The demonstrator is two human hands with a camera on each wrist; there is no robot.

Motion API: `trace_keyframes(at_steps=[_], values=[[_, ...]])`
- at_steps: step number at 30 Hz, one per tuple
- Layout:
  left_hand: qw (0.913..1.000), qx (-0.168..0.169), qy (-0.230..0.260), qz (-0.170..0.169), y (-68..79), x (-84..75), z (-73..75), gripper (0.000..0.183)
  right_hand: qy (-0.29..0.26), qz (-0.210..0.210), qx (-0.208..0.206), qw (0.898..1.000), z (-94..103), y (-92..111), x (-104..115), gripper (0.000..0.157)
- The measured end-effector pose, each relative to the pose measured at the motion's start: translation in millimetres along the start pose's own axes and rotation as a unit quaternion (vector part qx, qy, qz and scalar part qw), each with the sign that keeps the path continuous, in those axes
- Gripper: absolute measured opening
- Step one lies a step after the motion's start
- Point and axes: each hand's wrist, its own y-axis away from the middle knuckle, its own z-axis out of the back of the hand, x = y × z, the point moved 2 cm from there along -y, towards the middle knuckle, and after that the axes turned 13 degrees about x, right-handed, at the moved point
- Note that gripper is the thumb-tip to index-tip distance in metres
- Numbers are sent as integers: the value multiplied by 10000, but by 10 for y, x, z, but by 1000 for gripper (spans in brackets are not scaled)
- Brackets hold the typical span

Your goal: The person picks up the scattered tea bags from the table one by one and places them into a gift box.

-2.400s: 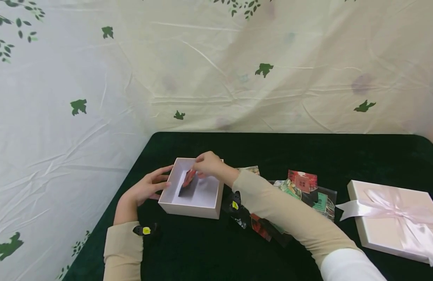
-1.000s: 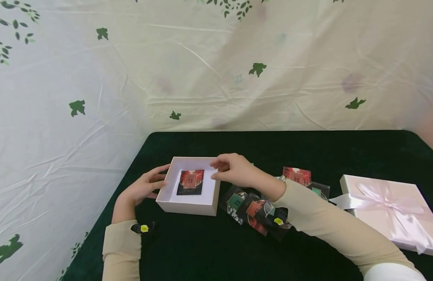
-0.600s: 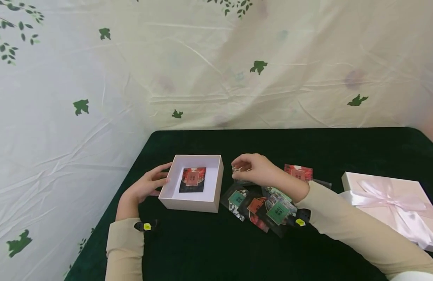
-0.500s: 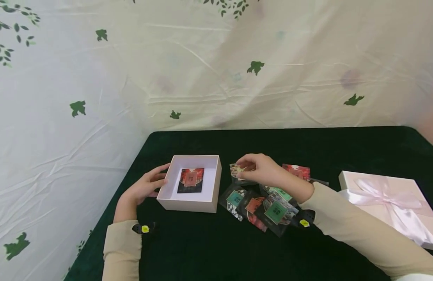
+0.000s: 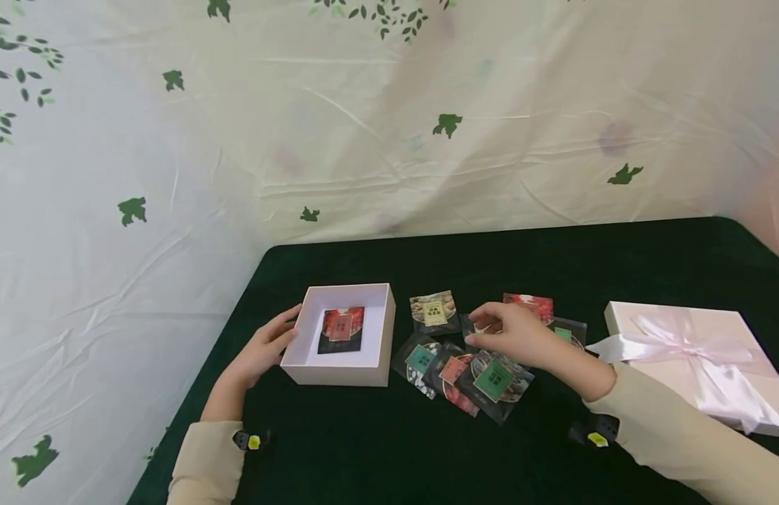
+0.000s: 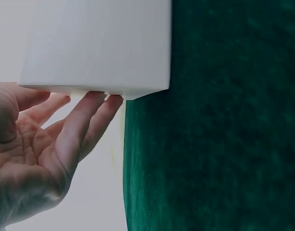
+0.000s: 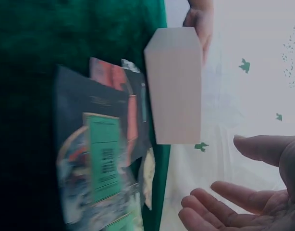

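An open pale pink box [image 5: 335, 376] with a white inside stands on the dark green table, a red-and-black packet [image 5: 341, 330] lying flat in it. My left hand [image 5: 262, 348] touches the box's left wall from outside; the left wrist view shows extended fingertips against the white wall [image 6: 99, 43]. Over the loose packets hovers my right hand [image 5: 516, 335], thumb and fingers apart with nothing between them. Below it lies a green-labelled packet [image 5: 494, 381], left of it a yellow-labelled one [image 5: 434, 312]. The hand partly covers the packets behind it.
More packets overlap right of the box, including a teal-labelled one [image 5: 420, 358] and a red one [image 5: 530, 306]. A pink lid [image 5: 648, 333] with a satin bow lies at the right. A white leaf-patterned cloth [image 5: 364, 140] hangs behind the table [image 5: 339, 449].
The red-and-black packet went from my right hand to the box floor. My right hand then moved right, past the yellow-labelled packet, to above the other packets. My left hand stays at the box.
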Motion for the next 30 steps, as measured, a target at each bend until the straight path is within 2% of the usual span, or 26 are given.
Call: trace_keyframes(at_steps=[6, 11, 15, 21, 25, 30], values=[[10000, -27, -52, -2, -20, 2, -33, 56, 196, -291, -149, 9993, -59, 208, -149, 48], [10000, -28, -57, 9, 10, -4, -17, 57, 199, -479, -166, 9985, -137, 291, -304, 51], [9999, 37, -117, -56, 19, -30, 3, 57, 405, -670, -222, 9967, -202, 348, -418, 55], [9998, -27, -152, -129, 65, -1, 18, 57, 608, -926, -263, 9935, -285, 362, -491, 68], [9997, -33, -176, -181, 40, 11, 20, 57, 773, -1147, -369, 9897, -293, 364, -505, 79], [9996, -33, -134, -232, 29, 12, 14, 58, 974, -1222, -418, 9868, -307, 350, -518, 86]])
